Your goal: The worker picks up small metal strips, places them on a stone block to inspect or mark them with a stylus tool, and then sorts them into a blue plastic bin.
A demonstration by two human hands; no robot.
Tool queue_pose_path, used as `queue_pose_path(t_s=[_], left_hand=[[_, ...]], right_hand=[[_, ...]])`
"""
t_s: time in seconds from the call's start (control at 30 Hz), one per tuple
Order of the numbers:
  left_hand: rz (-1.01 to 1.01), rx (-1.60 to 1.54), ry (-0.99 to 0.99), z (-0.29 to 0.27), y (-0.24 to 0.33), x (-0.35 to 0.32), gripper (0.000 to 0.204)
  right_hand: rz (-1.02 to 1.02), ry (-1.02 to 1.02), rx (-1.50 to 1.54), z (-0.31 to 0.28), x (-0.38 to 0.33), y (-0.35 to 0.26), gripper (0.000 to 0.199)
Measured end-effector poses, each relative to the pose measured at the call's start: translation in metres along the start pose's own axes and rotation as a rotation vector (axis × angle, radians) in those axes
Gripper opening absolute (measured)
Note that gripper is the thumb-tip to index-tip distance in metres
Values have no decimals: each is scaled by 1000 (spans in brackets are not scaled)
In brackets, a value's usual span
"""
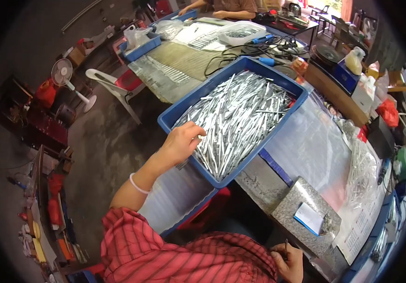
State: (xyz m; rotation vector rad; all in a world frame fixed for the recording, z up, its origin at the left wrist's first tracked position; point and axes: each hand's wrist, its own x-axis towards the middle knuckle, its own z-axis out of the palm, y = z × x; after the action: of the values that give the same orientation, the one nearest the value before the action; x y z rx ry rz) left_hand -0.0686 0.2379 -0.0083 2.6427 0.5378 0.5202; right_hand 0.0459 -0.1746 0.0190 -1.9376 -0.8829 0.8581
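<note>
A blue plastic tray (248,175) sits tilted across the table corner, filled with a heap of thin silvery metal strips (233,118). Over its near left rim is my left hand (184,143), fingers curled in beside the strips; what they hold, if anything, is hidden. A small grey metallic bit shows under that hand's wrist side. Low in the picture, close to my body, my right hand (289,263) is closed around a thin dark stick-like piece (286,246), only its tip showing. A granite block (302,207) bearing a small white-and-blue pad (309,218) lies near the right hand.
Another blue container (177,193) is below the tray. Strips lie in rows on the worktable (184,56), near black cables (231,54) and a clear plastic box (241,34). Across the table are another person's hands (221,14). A white chair (113,85) and fan (63,73) stand left.
</note>
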Motion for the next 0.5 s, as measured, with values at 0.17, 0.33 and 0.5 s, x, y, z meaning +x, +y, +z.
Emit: queue_pose_path(t_s=[0.17,0.33,0.5], left_hand=[[-46,195,-366,5,-27,22,20],[29,344,-489,3,-26,39,23],[46,238,-454,6,-33,42,22]], right_hand=[[71,29,67,-2,-9,8,11],[10,33,90,0,-7,13,11],[-7,-24,101,-1,-4,15,12]])
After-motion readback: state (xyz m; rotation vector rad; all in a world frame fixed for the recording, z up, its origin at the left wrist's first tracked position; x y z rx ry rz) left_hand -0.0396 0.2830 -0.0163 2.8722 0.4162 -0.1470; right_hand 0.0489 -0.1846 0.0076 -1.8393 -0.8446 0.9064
